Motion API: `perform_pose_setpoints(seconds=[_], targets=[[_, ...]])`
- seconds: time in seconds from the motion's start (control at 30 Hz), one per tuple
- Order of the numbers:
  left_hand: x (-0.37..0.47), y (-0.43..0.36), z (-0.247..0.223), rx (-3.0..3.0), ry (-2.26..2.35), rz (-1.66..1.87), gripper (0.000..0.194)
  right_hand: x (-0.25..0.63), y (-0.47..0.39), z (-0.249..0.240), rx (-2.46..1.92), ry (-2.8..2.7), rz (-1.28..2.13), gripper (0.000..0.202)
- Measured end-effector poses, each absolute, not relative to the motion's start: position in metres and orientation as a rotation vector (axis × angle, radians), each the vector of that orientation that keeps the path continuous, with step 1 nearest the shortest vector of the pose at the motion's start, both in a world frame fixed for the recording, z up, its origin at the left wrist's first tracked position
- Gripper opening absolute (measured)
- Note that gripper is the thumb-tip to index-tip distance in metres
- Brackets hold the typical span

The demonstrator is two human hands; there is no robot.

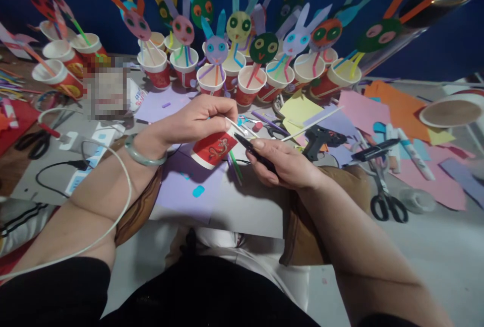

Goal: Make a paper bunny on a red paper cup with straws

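Left hand: the left hand [214, 118] pinches the red cup [215, 146] near its mouth, thumb against the upper wall and fingers curled over.
Right hand: the right hand [280, 161] closes around a slim black tool [259, 154], thumb and fingers pressed together on it; its tip is at the red cup's mouth end.
Tool type: perhaps a pen or a craft knife; the view is too soft to settle it.
Red cup: tilted over between the hands, above the front part of the table [245, 206], a gold dragon on its wall.
Close to the red cup: green and purple sticks [235, 166] just to its right, a purple sheet [189, 186] below it with a blue paper scrap [198, 191] on top.
Beyond the red cup: paper cups [210, 81] in rows, bearing round paper faces [216, 49] with long ears.
Right of the red cup: a black glue gun [321, 140], then scissors [383, 196], markers [415, 153], a clear tape roll [416, 200] and scattered coloured paper [401, 105].
Left of the red cup: a white power strip [91, 158] and dark-handled scissors [37, 141].
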State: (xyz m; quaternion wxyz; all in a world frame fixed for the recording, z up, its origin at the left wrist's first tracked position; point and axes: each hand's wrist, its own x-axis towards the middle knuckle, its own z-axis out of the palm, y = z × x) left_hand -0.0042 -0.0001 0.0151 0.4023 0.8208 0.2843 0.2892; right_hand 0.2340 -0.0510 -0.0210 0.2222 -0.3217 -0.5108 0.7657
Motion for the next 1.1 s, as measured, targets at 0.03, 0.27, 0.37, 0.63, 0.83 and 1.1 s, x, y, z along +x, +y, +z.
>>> perform_pose_setpoints(seconds=[0.03,0.27,0.37,0.63,0.83,1.1], targets=[[-0.0043,0.0000,0.0150,2.077,0.721,0.716,0.012,0.2339,-0.0511,-0.0207,-0.892,-1.425,2.114,0.043],[-0.0058,0.0013,0.0126,2.084,0.761,0.634,0.011,0.2335,-0.0515,-0.0221,-0.906,-1.495,2.088,0.043],[-0.0065,0.0024,0.0116,2.085,0.760,0.620,0.011,0.2333,-0.0514,-0.0224,-0.911,-1.512,2.078,0.043],[-0.0057,0.0026,0.0123,2.070,0.727,0.604,0.013,0.2327,-0.0517,-0.0228,-0.915,-1.497,2.086,0.043],[-0.0046,0.0024,0.0129,2.040,0.743,0.615,0.011,0.2324,-0.0514,-0.0233,-0.910,-1.488,2.088,0.044],[-0.0051,0.0026,0.0126,2.063,0.739,0.601,0.011,0.2321,-0.0500,-0.0247,-0.900,-1.486,2.077,0.045]])
